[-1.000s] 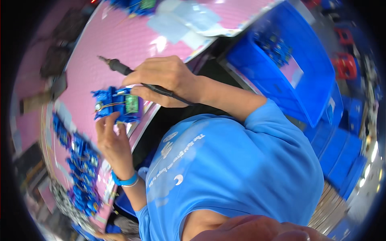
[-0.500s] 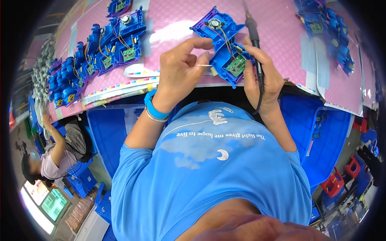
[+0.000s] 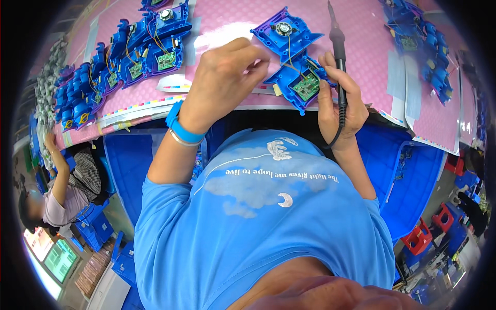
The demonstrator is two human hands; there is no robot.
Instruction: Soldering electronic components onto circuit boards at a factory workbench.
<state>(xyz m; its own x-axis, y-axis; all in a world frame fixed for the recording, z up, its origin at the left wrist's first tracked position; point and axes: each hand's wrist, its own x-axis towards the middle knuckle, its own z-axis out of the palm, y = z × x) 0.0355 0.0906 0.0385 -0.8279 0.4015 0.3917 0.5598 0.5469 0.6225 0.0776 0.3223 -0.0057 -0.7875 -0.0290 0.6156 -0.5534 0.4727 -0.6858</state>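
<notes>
My right hand (image 3: 342,106) is closed round a soldering iron (image 3: 339,49), its tip pointing away from me. The thumb and fingertips of that hand also touch the right edge of an opened blue plastic housing (image 3: 297,48). A round speaker (image 3: 283,29) sits in the far half of the housing. In the near half lies a green circuit board (image 3: 307,87), joined to the speaker by thin wires. My left hand (image 3: 222,77) hovers left of the housing, apart from it, thumb and fingers curled together; what they pinch, if anything, is hidden.
Several similar blue housings (image 3: 168,44) with boards and wires stand in a row at the left on the pink table covering (image 3: 222,18). More blue housings (image 3: 436,51) lie at the right. Blue bins (image 3: 413,191) stand below the table edge. Another person (image 3: 62,201) sits at the far left.
My left hand has drawn back leftward from the housing; the thin white stick at its fingertips no longer shows. My right hand still holds the soldering iron. The view has shifted slightly.
</notes>
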